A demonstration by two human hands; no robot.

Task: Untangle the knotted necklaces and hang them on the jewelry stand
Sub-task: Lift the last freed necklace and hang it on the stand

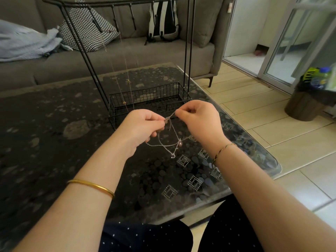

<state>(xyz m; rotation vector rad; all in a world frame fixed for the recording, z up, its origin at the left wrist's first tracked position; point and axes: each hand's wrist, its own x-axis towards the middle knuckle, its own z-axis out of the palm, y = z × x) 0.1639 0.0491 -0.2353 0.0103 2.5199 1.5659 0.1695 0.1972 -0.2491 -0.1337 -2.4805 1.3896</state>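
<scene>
Silver chains [170,142] knotted into one bundle, held up in the air between my two hands, over the dark table [54,128] and just in front of the jewelry stand [85,51]. My left hand [143,126] has its fingers curled, thumb and forefinger pinching right at the knot [168,118], with loose loops of chain trailing out from under the lower fingers. My right hand [198,119] is curled too, pinching a short strand that runs taut from the knot to my fingertips. Below the knot the loops cross over each other and small pendants [179,142] dangle, none touching the table. Progress: part done. Thin gold chains [125,84] hang from the hooks [133,20] on the stand's top bar and drop toward the wire basket [149,99] at its base; I'd say two necklaces, but the strands are too fine and blurred to count for sure. Hooks to the right of them show nothing on them. Left to do: the silver bundle is not yet apart, and nothing silver is on the stand. I judge the step in hand as working the knot loose by drawing one strand out of it. After that, separate each silver chain, lift it to a free hook and hang it, so more than half the handling looks to be ahead
</scene>
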